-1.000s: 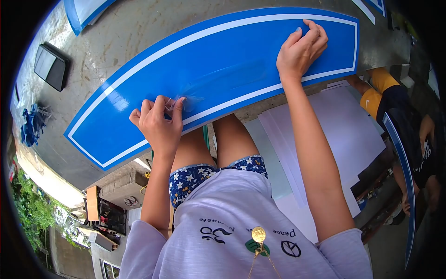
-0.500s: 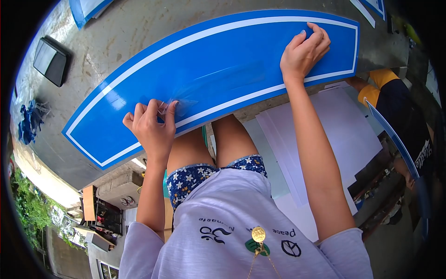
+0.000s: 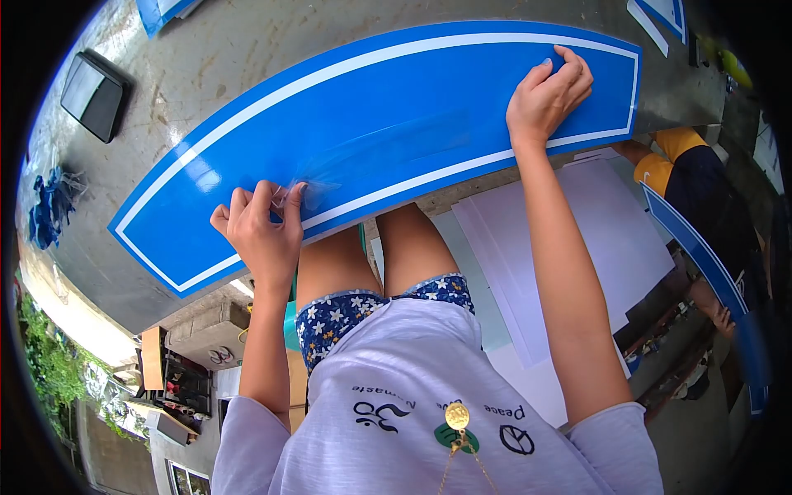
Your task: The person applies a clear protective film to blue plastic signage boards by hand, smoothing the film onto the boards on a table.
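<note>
A long curved blue sign panel (image 3: 388, 91) with a white border line lies across the tabletop in front of me. My left hand (image 3: 264, 223) is at its lower left edge, thumb and fingers pinching a crumpled piece of clear film (image 3: 318, 186). From there the film stretches as a faint strip over the blue face toward the middle. My right hand (image 3: 549, 99) rests on the panel's right part, fingers curled in and thumb close to the index finger. Nothing shows in it.
A black tray-like box (image 3: 95, 95) and a bundle of blue scraps (image 3: 51, 206) sit on the metal table (image 3: 214, 62) at left. White sheets (image 3: 569, 239) are stacked below the table edge. At right, another person's hand (image 3: 723, 320) holds a blue panel (image 3: 701, 256).
My left hand has shifted slightly left with the film between its fingers. My right hand sits marginally further right and lower. The other person's panel has also moved a little.
</note>
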Demonstrator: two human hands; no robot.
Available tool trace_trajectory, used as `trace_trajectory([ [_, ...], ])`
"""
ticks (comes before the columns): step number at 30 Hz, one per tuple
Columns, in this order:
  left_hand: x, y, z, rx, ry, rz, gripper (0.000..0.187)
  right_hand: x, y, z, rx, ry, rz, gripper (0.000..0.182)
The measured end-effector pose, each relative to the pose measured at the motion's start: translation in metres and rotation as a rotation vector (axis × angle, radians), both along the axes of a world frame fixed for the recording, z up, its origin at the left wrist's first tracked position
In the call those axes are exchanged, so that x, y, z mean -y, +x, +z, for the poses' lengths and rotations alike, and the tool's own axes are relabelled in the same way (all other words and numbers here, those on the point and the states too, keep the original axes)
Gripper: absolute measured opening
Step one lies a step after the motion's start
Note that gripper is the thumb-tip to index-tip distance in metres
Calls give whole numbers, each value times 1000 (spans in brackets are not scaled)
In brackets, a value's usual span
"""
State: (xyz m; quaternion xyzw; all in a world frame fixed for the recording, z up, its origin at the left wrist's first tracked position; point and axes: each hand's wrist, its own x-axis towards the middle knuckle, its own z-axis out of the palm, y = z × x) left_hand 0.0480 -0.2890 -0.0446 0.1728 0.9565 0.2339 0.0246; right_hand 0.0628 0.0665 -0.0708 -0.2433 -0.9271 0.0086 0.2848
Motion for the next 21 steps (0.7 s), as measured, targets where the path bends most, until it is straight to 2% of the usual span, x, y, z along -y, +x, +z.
trace_trajectory([
  [21, 31, -7, 0, 49, -11, 13, 27, -3, 2, 3, 21, 7, -18, 25],
])
